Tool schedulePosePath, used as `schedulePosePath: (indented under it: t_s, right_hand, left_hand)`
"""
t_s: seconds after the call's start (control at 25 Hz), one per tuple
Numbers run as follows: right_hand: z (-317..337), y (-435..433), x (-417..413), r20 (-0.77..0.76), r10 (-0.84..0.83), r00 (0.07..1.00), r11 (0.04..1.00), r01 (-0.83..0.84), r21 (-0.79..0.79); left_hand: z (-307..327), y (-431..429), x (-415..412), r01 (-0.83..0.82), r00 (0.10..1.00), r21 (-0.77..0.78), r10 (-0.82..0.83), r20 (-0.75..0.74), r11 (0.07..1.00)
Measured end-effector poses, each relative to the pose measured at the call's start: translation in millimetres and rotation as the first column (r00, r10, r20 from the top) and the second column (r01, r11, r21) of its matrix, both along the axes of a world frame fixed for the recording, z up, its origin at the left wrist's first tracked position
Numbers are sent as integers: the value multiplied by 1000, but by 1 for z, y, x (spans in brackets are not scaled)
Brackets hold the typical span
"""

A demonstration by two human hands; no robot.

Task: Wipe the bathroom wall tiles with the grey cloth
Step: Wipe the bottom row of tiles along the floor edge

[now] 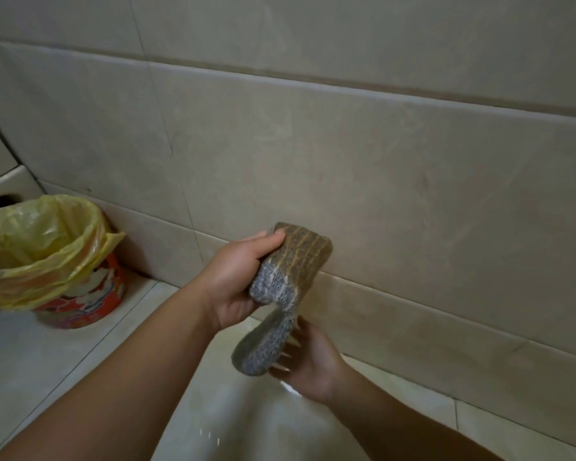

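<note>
The grey cloth [281,281] hides most of the left grip's [236,277] fingers, and its hanging lower end covers part of the right grip [311,364]. Both forearms are cut off at the near edge. The left grip clasps the cloth's upper part, holding it just before the wall tiles [396,181]; whether cloth touches tile cannot be told. The right grip lies released beneath, fingers [280,365] straight and spread, touching the dangling end. At far left stands a red bucket [90,304] lined with a yellow bag [44,241]; its printing is too blurred to read.
</note>
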State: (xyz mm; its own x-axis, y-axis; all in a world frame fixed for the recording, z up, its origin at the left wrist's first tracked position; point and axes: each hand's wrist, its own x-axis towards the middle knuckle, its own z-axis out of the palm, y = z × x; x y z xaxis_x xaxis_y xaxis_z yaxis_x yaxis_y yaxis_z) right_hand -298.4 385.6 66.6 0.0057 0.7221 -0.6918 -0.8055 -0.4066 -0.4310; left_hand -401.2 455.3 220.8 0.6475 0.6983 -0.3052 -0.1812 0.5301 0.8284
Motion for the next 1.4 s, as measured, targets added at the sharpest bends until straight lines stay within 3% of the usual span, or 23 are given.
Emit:
schedulePosePath:
  t_s: [0.16,0.28,0.4,0.56,0.64,0.76,0.8,0.96,1.0,1.04,1.08,1.12,1.16,1.24,1.28,1.32,1.4]
  right_hand:
    - [11,1,0,-117,116,986,985,-99,142]
    - [24,-6,26,-177,70,982,970,-26,242]
    - [32,-18,53,-59,61,996,979,-48,198]
    - [26,-21,50,69,64,996,989,-73,131]
    - [34,-17,37,41,80,996,980,-87,182]
    - [59,-14,25,-69,111,991,959,-89,268]
    - [66,-14,23,-57,96,994,961,-77,266]
    - [70,-18,29,244,-52,968,979,1,205]
    - [68,-25,34,443,-110,890,973,6,230]
    - [69,-35,38,709,-175,683,967,-16,254]
    - [75,-43,44,899,-256,355,947,-94,306]
    - [80,-47,52,937,-348,3,912,-231,339]
    - [81,-46,62,866,-428,-258,871,-374,319]
    - [74,-20,78,587,-416,-695,867,-497,27]
    - [65,0,80,399,-374,-837,884,-452,-118]
    - [56,18,75,284,-322,-903,897,-387,-216]
    - [43,46,47,227,-246,-942,902,-308,-302]
  left_hand:
    - [4,11,-9,8,999,-139,-1,52,990]
    - [-2,25,-33,-100,993,-36,98,-73,994]
    - [-11,36,-61,-122,968,116,144,-204,986]
    - [-16,33,-56,-67,934,205,133,-332,977]
    - [-17,17,-33,53,918,213,37,-395,976]
    - [-23,-5,-4,392,839,87,-318,-442,916]
    - [-23,-7,-1,427,823,76,-352,-447,901]
    - [-18,17,-21,138,914,177,-56,-403,974]
    - [-18,24,-31,65,911,209,27,-412,976]
    - [-19,30,-41,13,897,244,96,-431,970]
    - [-22,35,-51,-15,878,286,149,-454,958]
    - [-24,40,-59,-27,861,326,188,-473,945]
    - [-26,44,-66,-36,848,357,218,-484,933]
    - [-33,49,-78,-73,835,403,277,-476,912]
    - [-38,51,-83,-93,831,421,303,-466,902]
    - [-44,53,-86,-114,828,425,322,-459,898]
    - [-58,55,-93,-149,825,407,340,-451,901]
